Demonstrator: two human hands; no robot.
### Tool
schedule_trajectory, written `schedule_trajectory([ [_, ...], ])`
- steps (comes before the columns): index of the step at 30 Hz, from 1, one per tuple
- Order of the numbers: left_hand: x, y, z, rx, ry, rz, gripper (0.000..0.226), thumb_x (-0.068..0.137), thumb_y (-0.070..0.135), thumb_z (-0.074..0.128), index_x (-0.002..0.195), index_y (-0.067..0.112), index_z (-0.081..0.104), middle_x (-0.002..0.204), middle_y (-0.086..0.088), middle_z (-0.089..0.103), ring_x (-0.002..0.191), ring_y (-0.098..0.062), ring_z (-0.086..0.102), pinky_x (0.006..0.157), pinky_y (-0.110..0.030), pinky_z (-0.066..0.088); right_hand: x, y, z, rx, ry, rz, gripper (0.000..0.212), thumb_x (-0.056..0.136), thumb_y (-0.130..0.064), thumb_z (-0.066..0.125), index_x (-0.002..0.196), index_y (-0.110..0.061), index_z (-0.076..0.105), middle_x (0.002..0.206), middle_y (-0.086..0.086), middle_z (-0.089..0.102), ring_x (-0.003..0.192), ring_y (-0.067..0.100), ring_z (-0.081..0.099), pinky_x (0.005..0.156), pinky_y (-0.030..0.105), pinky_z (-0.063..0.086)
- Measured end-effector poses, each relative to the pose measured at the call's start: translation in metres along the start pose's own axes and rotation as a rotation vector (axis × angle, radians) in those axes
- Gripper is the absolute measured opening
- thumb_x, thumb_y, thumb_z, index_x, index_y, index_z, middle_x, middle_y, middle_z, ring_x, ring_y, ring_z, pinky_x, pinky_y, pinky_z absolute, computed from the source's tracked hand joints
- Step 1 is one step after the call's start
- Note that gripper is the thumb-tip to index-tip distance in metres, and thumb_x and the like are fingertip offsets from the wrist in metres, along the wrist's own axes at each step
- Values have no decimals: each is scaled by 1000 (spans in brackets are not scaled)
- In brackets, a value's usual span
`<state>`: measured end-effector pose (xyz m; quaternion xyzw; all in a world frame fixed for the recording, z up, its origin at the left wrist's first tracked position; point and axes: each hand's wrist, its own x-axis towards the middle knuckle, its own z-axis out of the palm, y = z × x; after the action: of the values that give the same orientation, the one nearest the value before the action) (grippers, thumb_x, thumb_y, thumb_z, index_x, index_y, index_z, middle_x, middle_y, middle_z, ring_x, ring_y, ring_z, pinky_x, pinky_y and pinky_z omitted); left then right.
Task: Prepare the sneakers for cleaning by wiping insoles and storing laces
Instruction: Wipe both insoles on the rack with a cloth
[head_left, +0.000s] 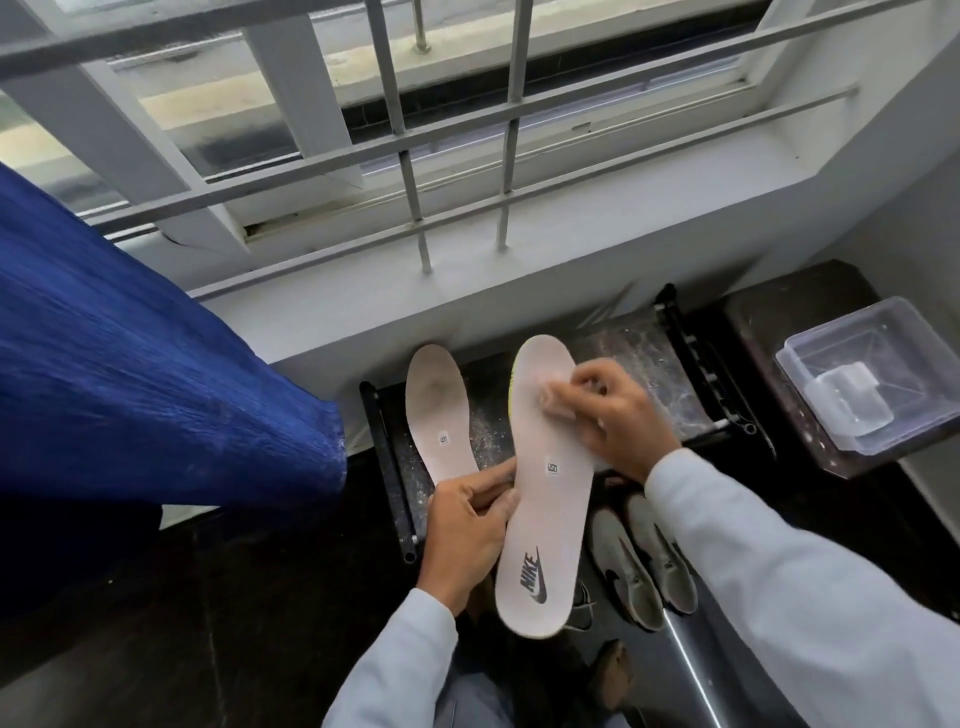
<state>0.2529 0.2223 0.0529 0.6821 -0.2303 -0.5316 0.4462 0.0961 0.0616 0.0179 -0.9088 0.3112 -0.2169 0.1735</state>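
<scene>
My left hand grips the left edge of a long pale insole with a dark logo at its heel, held up in the air. My right hand presses a small white wipe against the front half of that insole. A second pale insole, with a grey worn patch near the toe, lies flat on the dark rack top to the left. Two grey sneakers stand on the floor below, beside my right sleeve. No laces are visible.
A dusty dark rack stands under a white window ledge with metal bars. A clear plastic container holding a smaller clear box sits on a dark stand at right. A blue curtain hangs at left. My foot shows at the bottom.
</scene>
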Motion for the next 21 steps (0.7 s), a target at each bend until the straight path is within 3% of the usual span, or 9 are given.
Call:
schedule_trajectory([
  [3, -3, -2, -2, -21, -20, -31, 37, 90, -6, 64, 117, 17, 71, 104, 1, 77, 96, -10, 74, 81, -21, 59, 29, 15, -6, -21, 161, 191, 29, 86, -5, 68, 113, -14, 72, 92, 13, 57, 73, 24, 57, 74, 33, 52],
  [7, 0, -4, -1, -30, 2, -51, 35, 90, -4, 64, 119, 15, 71, 105, -1, 77, 96, -13, 74, 82, -26, 60, 35, -13, -28, 8, 409, 254, 37, 88, 1, 63, 120, -15, 67, 93, 13, 57, 78, 13, 53, 80, 13, 45],
  [9, 2, -5, 1, -30, 38, -52, 35, 90, -5, 63, 119, 15, 71, 104, -3, 77, 96, -16, 74, 85, -33, 60, 14, -42, -34, 67, 314, 105, 40, 83, 2, 66, 120, -14, 67, 94, 14, 58, 82, 15, 54, 79, 20, 48],
  [11, 4, -3, 3, -56, 62, -47, 35, 91, -4, 63, 117, 17, 71, 104, -4, 77, 97, -19, 74, 87, -41, 60, -16, -64, -36, 146, 76, -93, 40, 82, 1, 65, 120, -10, 67, 97, 15, 59, 86, 18, 56, 79, 23, 50],
  [14, 3, 3, 6, -75, 61, -9, 38, 90, -5, 63, 112, 26, 72, 105, -3, 77, 98, -17, 74, 86, -38, 60, -38, -58, -33, 141, -138, -224, 39, 82, 1, 60, 120, -5, 67, 97, 16, 60, 88, 22, 57, 80, 24, 51],
  [18, -4, 3, 9, -47, 17, 13, 41, 89, -10, 62, 115, 21, 71, 103, 9, 76, 97, -7, 73, 88, -25, 58, -10, -13, -25, 49, -36, -136, 39, 80, 2, 63, 118, -9, 69, 95, 15, 60, 85, 23, 59, 81, 23, 50],
  [21, -9, 1, 9, -34, 0, 16, 40, 89, -6, 65, 114, 23, 70, 100, 17, 75, 95, -2, 72, 82, -19, 58, 31, 22, -22, -60, 89, -16, 31, 83, 1, 60, 110, -10, 73, 91, 17, 60, 78, 31, 61, 78, 31, 53],
])
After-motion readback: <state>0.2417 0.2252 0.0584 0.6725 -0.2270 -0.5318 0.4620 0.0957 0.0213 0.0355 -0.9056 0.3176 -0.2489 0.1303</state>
